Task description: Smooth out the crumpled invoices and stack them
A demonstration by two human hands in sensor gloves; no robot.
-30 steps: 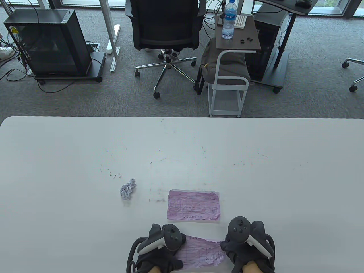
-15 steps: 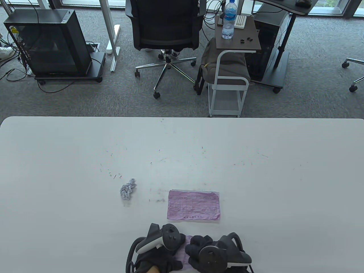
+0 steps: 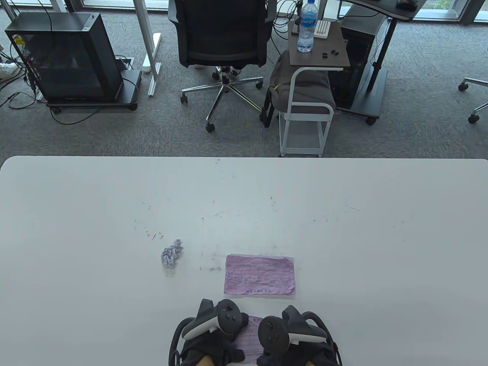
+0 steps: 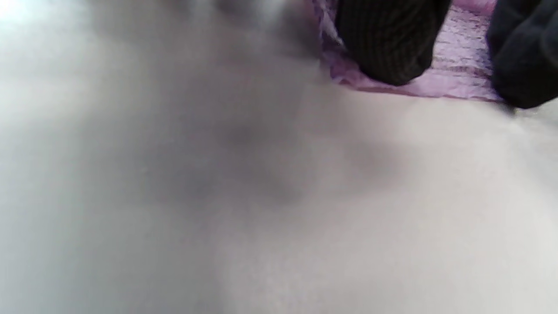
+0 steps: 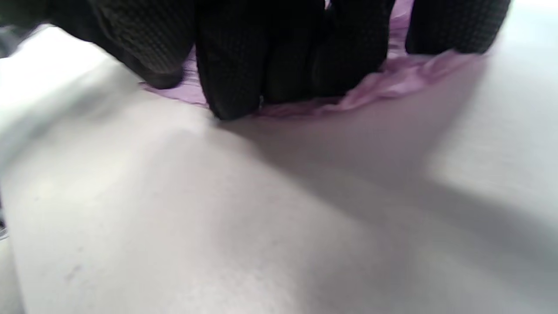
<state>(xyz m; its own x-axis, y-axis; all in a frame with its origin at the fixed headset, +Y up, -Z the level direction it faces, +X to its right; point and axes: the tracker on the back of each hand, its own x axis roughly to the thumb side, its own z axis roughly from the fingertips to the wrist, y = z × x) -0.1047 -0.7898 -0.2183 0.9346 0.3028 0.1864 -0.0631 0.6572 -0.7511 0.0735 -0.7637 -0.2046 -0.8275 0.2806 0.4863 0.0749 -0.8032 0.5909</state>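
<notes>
A wrinkled pink invoice [image 3: 249, 335] lies at the table's near edge, mostly covered by my hands. My left hand [image 3: 213, 337] presses on its left part; in the left wrist view its fingers [image 4: 388, 43] rest on the pink paper [image 4: 453, 74]. My right hand [image 3: 293, 337] presses on its right part, close beside the left hand; in the right wrist view its fingers [image 5: 235, 61] bear down on the rumpled sheet [image 5: 383, 83]. A flattened pink invoice [image 3: 260, 275] lies just beyond the hands. A crumpled invoice ball [image 3: 171, 253] sits to the far left of it.
The white table [image 3: 343, 228] carries only small scuff marks beyond the papers. An office chair [image 3: 223, 42], a side cart [image 3: 305, 110] with a water bottle [image 3: 307, 26], and a computer case [image 3: 65, 57] stand on the floor past the far edge.
My right hand slid left across the wrinkled invoice from its right edge to beside the left hand and now covers most of it. The left hand stayed in place.
</notes>
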